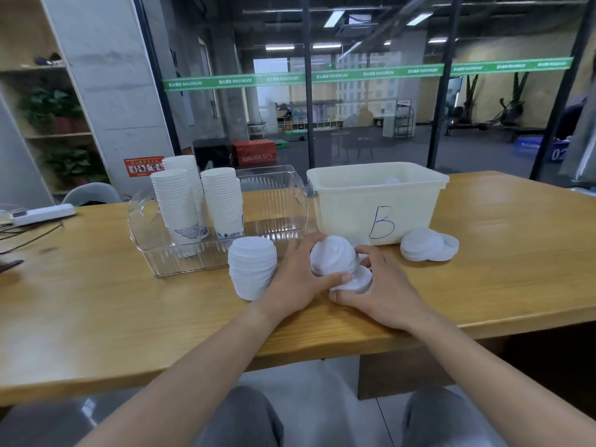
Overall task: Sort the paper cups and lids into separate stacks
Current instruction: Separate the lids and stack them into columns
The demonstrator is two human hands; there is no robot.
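Note:
Tall stacks of white paper cups (183, 201) stand in a clear plastic tray (283, 201) at the table's middle left. A stack of white lids (252, 267) stands on the table in front of the tray. My left hand (298, 279) grips a short stack of lids (333, 256) just right of it, thumb in front and fingers behind. Touching that stack, my right hand (380, 285) holds another lid (356, 282), tilted and low. More loose lids (427, 245) lie in a small pile at the right.
A cream plastic bin (377, 201) marked B stands behind my hands on the wooden table (96, 301). A white power strip (42, 214) and cables lie at the far left. Glass wall behind the table.

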